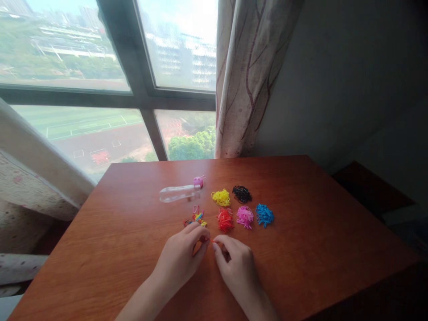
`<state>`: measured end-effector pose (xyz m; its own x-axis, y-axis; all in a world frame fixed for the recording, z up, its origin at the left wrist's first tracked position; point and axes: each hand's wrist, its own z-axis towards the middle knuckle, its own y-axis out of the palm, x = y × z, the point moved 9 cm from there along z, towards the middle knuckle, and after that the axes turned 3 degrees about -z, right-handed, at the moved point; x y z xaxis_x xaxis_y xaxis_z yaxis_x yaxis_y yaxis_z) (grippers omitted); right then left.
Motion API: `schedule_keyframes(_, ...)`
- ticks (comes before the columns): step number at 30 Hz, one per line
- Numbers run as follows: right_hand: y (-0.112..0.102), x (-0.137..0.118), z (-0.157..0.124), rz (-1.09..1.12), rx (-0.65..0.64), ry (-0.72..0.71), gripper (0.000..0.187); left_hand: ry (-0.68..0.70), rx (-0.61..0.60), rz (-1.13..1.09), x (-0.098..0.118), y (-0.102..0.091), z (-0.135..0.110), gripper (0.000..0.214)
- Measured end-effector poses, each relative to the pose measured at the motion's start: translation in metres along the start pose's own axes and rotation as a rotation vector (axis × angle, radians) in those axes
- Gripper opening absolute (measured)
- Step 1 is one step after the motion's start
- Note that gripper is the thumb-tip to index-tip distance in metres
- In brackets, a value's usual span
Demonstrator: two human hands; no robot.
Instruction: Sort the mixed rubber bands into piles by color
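Between my left hand (183, 249) and my right hand (239, 263), a small red-orange rubber band (212, 241) is pinched at the fingertips. Only a sliver of it shows, as the fingers cover the rest. A mixed-colour bunch of rubber bands (199, 218) lies just beyond my left fingers, which hide its near part. Past my right hand sits a heap of red rubber bands (225, 220). To the right of that lie a pink heap (245, 216) and a blue heap (265, 216). Yellow bands (221, 197) and black bands (242, 194) form heaps farther back.
A clear plastic bottle (177, 193) lies on its side behind the mixed bunch, with a pink cap (198, 181) by its right end. The brown wooden table (321, 232) reaches back to a window (143, 96) and a patterned curtain (247, 80).
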<state>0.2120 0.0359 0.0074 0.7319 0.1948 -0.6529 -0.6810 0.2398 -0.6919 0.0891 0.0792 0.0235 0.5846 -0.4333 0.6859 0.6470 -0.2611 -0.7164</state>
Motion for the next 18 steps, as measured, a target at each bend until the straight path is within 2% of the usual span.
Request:
schedule_keyframes(4,-0.017,0.022,0.001,0.013,0.098,0.133,0.022,-0.025,0.035,0.010,-0.006,-0.012,-0.002,0.013)
schedule_keyframes(8,-0.039,0.043,0.002,-0.132,0.227,0.251,0.024,-0.086,0.053,0.052,-0.023,-0.028,-0.008,0.015)
schedule_keyframes(12,-0.039,0.049,0.008,-0.269,0.205,0.310,0.024,-0.141,0.080,0.076,-0.040,-0.040,-0.014,0.014)
schedule_keyframes(18,-0.030,0.053,0.009,-0.285,0.126,0.352,0.023,-0.179,0.061,0.084,-0.046,-0.040,-0.016,0.014)
